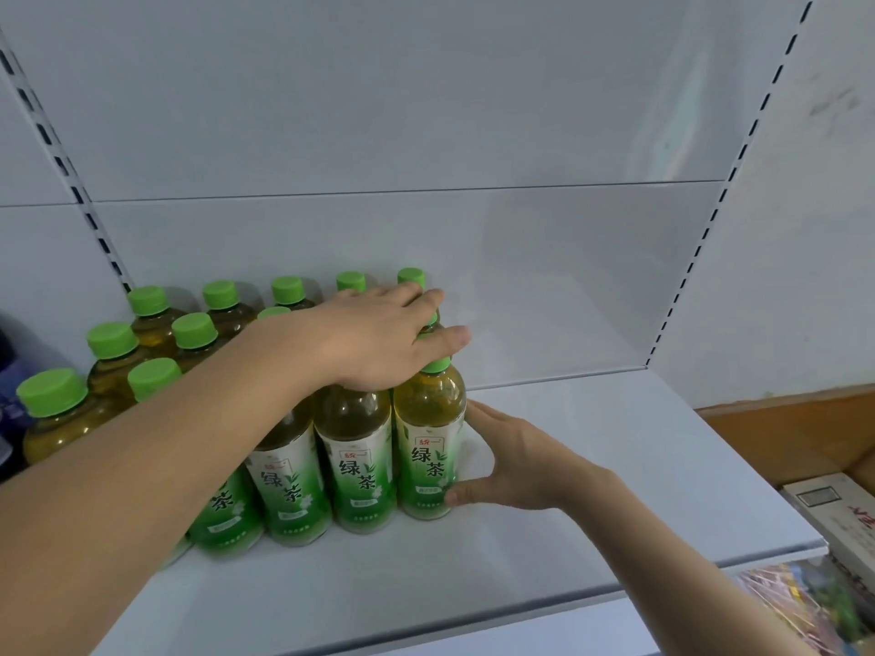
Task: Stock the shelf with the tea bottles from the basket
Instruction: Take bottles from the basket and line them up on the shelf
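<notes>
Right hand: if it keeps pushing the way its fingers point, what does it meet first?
The right hand already touches the front-right tea bottle; pushing further left would press that bottle into its neighbour, it seems.

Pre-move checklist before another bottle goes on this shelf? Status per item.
1. Front-right tea bottle upright on the shelf: ok.
2. Right hand steadying that bottle's side, thumb on the label: ok.
3. Left hand resting flat over the caps, no grip: ok.
4. Free shelf space to the right of the rows: ok.
5. Front-row labels facing out: ok.
6. Basket stock remaining: cannot tell, basket not in view.
</notes>
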The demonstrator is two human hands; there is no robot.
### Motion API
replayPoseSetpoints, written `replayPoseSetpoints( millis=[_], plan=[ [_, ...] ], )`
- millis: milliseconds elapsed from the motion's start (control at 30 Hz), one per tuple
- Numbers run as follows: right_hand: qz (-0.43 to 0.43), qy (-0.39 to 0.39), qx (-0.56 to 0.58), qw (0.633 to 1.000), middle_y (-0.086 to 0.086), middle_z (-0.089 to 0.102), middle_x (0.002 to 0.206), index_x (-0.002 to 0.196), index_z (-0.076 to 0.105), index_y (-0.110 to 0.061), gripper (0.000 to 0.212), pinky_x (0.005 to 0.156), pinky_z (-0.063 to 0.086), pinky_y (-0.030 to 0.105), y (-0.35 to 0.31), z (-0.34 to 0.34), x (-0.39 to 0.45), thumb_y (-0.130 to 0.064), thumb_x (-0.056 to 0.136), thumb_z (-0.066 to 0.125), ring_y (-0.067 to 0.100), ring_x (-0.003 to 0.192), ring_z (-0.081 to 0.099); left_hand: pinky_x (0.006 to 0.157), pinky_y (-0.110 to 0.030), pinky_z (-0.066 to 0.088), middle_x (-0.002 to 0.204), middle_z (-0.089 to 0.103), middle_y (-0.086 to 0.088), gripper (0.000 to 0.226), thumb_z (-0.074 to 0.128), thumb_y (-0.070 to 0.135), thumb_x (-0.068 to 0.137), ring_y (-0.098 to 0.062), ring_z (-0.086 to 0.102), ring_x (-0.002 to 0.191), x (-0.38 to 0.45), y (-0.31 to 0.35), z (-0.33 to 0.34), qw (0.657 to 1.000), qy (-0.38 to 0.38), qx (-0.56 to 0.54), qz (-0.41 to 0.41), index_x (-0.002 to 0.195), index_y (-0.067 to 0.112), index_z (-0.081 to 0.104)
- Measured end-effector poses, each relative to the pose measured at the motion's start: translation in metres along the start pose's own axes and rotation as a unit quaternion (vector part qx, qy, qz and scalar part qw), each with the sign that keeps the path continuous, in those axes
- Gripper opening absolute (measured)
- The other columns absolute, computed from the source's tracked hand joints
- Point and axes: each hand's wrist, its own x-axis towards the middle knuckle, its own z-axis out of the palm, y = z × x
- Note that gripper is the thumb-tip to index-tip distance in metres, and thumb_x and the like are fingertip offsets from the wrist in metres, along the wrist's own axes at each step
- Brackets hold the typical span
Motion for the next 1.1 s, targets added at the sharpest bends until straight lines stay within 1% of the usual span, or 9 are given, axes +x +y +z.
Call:
replayPoseSetpoints(
  millis=[67,167,300,433,633,733,833,1000,1100],
  plan=[
    [0.018,-0.005,-0.019,1.000,-0.021,0.008,0.184,0.174,-0.005,-0.046,0.144,0.135,0.029,0.042,0.005,-0.011,0.004,-0.095,0.067,0.078,0.013,0.166,0.026,0.134,-0.051,0.006,0.181,-0.005,0.008,0.095,0.003,0.082,0.090,-0.021,0.001,0.167,0.000,-0.002,-0.001,1.000,-0.002,-0.015,0.004,0.172,0.034,-0.002],
    [0.031,-0.015,-0.042,0.999,-0.016,-0.008,0.185,0.174,-0.016,-0.034,0.159,0.132,0.014,0.029,0.009,-0.032,0.018,-0.092,0.064,0.083,0.013,0.170,0.010,0.134,-0.051,0.004,0.180,-0.005,0.010,0.097,0.000,0.083,0.086,-0.019,-0.002,0.167,-0.001,-0.003,-0.002,1.000,-0.001,-0.030,0.004,0.172,0.037,-0.002],
    [-0.011,-0.031,-0.049,0.998,-0.022,-0.008,0.184,0.171,-0.021,-0.046,0.165,0.136,0.026,0.045,0.006,-0.041,0.038,-0.093,0.056,0.088,0.014,0.170,0.015,0.134,-0.051,0.002,0.180,-0.006,0.009,0.094,0.001,0.083,0.087,-0.019,-0.004,0.166,0.002,-0.005,0.000,1.000,-0.006,-0.024,0.000,0.171,0.039,-0.006],
    [-0.056,-0.052,-0.050,0.996,-0.029,0.003,0.181,0.169,-0.015,-0.055,0.154,0.132,0.033,0.044,0.001,-0.047,0.042,-0.079,0.064,0.094,0.013,0.165,0.027,0.133,-0.054,0.003,0.180,-0.007,0.008,0.088,0.001,0.080,0.093,-0.018,-0.004,0.166,0.004,-0.005,0.003,1.000,-0.007,-0.017,-0.005,0.170,0.039,-0.009],
    [-0.079,-0.073,-0.069,0.992,-0.030,0.001,0.180,0.170,-0.011,-0.055,0.146,0.128,0.039,0.049,-0.007,-0.053,0.041,-0.073,0.070,0.094,0.017,0.163,0.033,0.133,-0.055,0.003,0.180,-0.006,0.009,0.084,0.002,0.079,0.096,-0.017,-0.004,0.166,0.006,-0.005,0.006,1.000,0.001,-0.018,-0.006,0.170,0.039,-0.009],
    [-0.067,-0.058,-0.099,0.991,-0.025,0.005,0.181,0.170,-0.010,-0.052,0.149,0.127,0.041,0.052,-0.011,-0.057,0.039,-0.076,0.067,0.094,0.019,0.163,0.033,0.134,-0.054,0.005,0.180,-0.004,0.009,0.093,0.003,0.083,0.090,-0.017,-0.001,0.166,0.004,-0.005,0.004,1.000,0.005,-0.029,-0.006,0.171,0.037,-0.006],
    [-0.048,-0.035,-0.093,0.994,-0.017,0.013,0.182,0.170,-0.015,-0.051,0.151,0.126,0.041,0.044,-0.018,-0.061,0.029,-0.073,0.069,0.094,0.020,0.161,0.036,0.135,-0.051,0.009,0.180,-0.002,0.008,0.106,0.006,0.088,0.083,-0.016,0.001,0.166,-0.002,-0.006,0.001,0.997,0.035,-0.069,0.007,0.172,0.029,-0.003],
    [-0.004,-0.023,-0.084,0.996,-0.015,-0.007,0.185,0.171,-0.024,-0.038,0.154,0.134,0.025,0.038,-0.033,-0.078,0.000,-0.096,0.069,0.075,0.015,0.169,0.015,0.134,-0.047,0.013,0.180,0.006,0.007,0.119,0.000,0.099,0.076,-0.013,0.008,0.165,-0.027,-0.022,0.001,0.992,0.086,-0.089,0.015,0.172,0.029,0.004],
    [-0.017,0.042,-0.083,0.995,-0.019,-0.006,0.184,0.172,-0.021,-0.038,0.145,0.135,0.020,0.035,-0.056,-0.102,-0.016,-0.108,0.070,0.055,0.006,0.168,0.009,0.134,-0.046,0.016,0.180,0.008,0.009,0.121,0.011,0.103,0.074,-0.015,0.012,0.164,-0.050,-0.042,0.001,0.994,0.094,-0.057,-0.013,0.172,0.031,0.003]
  ],
)
